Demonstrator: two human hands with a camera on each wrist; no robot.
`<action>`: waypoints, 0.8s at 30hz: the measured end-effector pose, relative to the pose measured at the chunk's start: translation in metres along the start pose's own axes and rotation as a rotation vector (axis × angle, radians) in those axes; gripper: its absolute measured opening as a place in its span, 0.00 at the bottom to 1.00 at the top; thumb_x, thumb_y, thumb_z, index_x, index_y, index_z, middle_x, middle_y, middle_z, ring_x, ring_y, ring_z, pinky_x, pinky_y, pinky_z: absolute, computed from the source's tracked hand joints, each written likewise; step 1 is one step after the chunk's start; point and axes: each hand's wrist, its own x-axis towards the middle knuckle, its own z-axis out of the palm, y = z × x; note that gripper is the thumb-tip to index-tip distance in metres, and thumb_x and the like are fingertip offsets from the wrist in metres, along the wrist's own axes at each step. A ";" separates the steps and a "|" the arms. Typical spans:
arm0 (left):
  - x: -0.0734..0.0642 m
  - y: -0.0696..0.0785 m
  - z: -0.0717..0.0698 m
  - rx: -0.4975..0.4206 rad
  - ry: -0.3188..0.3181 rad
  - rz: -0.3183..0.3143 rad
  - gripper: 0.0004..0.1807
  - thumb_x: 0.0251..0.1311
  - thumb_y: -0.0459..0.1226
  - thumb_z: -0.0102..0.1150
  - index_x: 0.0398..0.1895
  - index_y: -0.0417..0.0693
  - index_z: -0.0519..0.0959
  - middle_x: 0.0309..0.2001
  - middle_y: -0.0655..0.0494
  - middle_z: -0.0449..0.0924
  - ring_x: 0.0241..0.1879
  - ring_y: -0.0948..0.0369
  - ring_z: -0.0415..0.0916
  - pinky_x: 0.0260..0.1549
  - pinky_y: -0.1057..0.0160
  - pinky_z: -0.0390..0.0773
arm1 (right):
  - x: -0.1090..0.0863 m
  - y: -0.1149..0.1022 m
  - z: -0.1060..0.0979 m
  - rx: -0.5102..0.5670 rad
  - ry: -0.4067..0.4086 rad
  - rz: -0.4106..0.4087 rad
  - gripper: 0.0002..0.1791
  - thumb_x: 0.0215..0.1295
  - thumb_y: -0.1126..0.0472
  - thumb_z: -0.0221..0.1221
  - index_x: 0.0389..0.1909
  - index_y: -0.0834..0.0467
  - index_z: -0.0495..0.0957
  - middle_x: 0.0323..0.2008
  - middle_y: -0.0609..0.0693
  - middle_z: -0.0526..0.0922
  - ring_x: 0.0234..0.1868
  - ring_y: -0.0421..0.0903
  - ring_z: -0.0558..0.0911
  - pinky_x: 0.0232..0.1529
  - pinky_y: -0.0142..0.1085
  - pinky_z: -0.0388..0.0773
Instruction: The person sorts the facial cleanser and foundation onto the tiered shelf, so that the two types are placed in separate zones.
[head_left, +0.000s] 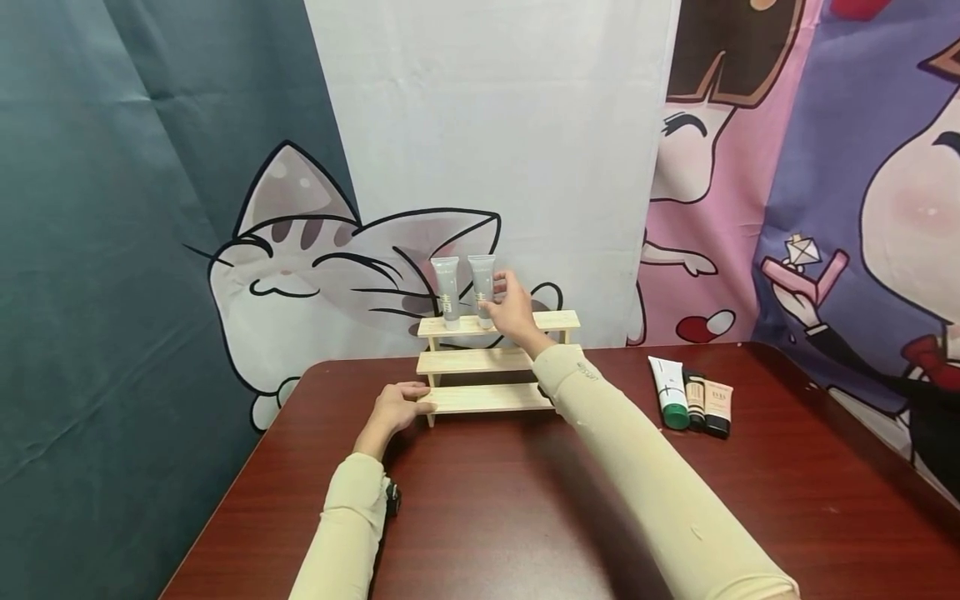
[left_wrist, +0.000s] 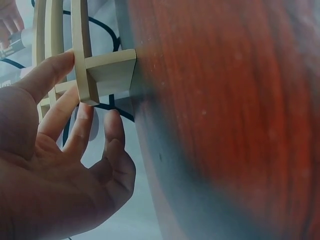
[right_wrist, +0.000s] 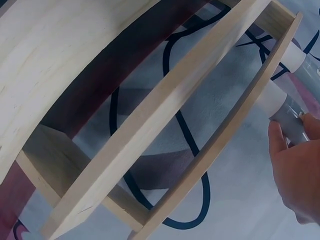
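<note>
right hand (head_left: 513, 312): fingers seemingly pinch right tube (head_left: 482, 287), upright on rack (head_left: 525, 321) top step, beside left tube (head_left: 447, 290) | left hand (head_left: 397, 406): straight fingers steady bottom step | surface (head_left: 525, 500)

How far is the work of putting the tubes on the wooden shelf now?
Done: one grey tube stands on the top step of the wooden shelf. In hand: the right hand holds a second grey tube upright beside it, while the left hand rests against the shelf's bottom left corner. Left: three tubes lie on the table to the right; the two lower steps look bare.
</note>
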 end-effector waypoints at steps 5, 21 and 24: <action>-0.003 0.002 -0.001 -0.005 -0.005 -0.008 0.21 0.55 0.38 0.72 0.54 0.45 0.85 0.63 0.50 0.77 0.69 0.44 0.62 0.67 0.45 0.63 | -0.001 0.001 -0.002 -0.005 -0.021 0.003 0.28 0.62 0.67 0.67 0.61 0.61 0.68 0.52 0.60 0.78 0.53 0.55 0.82 0.53 0.42 0.81; -0.004 0.002 0.001 -0.024 0.005 -0.005 0.20 0.55 0.37 0.72 0.52 0.44 0.85 0.62 0.49 0.77 0.70 0.45 0.62 0.67 0.46 0.63 | -0.002 0.006 -0.005 -0.035 -0.080 0.002 0.27 0.66 0.63 0.65 0.62 0.61 0.67 0.54 0.60 0.78 0.55 0.55 0.80 0.55 0.43 0.79; -0.005 0.002 0.000 -0.022 0.009 -0.002 0.20 0.55 0.37 0.72 0.52 0.44 0.85 0.62 0.49 0.77 0.69 0.45 0.63 0.67 0.47 0.63 | -0.001 0.006 -0.006 -0.039 -0.086 0.004 0.27 0.66 0.63 0.65 0.63 0.61 0.67 0.54 0.61 0.78 0.55 0.55 0.81 0.55 0.43 0.79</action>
